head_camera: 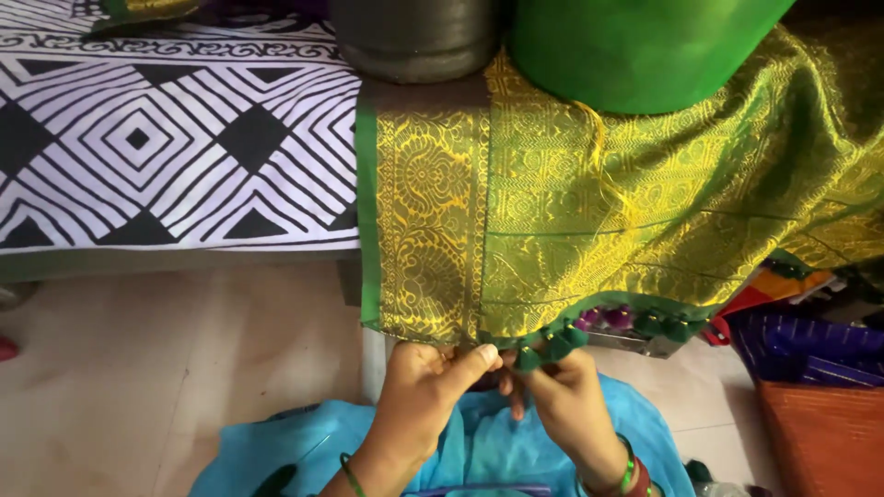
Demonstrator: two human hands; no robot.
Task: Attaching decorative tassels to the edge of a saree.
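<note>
Two hands work at the lower hem of a green and gold brocade sari (589,221) that hangs over the front edge of a bed. Left hand (425,382) closed, thumb and fingers pinching the hem just left of the tassel row; thin green bangle on that wrist. Right hand (564,391) closed too, fingertips gripping a small green tassel (528,358) at the hem, red and green bangles on the wrist. Both hands nearly touch, thumbs close together. More green tassels (661,325) with a few purple beads (617,317) run right along the hem, rising toward the right. Sari has a plain green stripe down its left edge, then a wide gold woven border, then a patterned gold field; a loose yellow thread (599,152) trails down its upper middle. Bed carries a black and white geometric bedsheet (166,138) left of the sari. Dark grey round container (414,37) sits at the sari's top edge, a smooth green cloth (635,46) bulging beside it on the right. Turquoise cloth (479,442) lies under the forearms. Beige tiled floor (138,368) lower left. Folded purple and orange fabrics (820,387) stacked at the right edge.
</note>
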